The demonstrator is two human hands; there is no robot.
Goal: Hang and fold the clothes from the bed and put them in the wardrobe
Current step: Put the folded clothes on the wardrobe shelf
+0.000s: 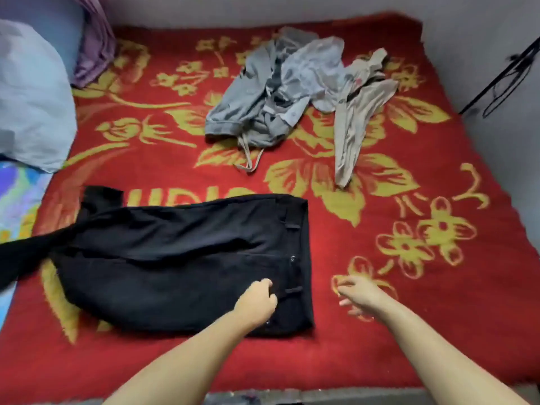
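Observation:
Black trousers [181,258] lie flat on the red bed blanket [380,340], waistband to the right, legs running off to the left. My left hand [257,302] rests on the trousers near the waistband, fingers curled against the cloth. Just right of the waistband, my right hand [356,293] hovers over the blanket with fingers loosely apart and nothing in it. Farther back lies a crumpled pile of grey clothes [271,92], with a beige garment [353,124] stretched out beside it.
A pale blue pillow [32,100] and purple cloth [96,45] sit at the left. Grey walls close the back and right sides of the bed. A black wire hanger [508,80] hangs on the right wall.

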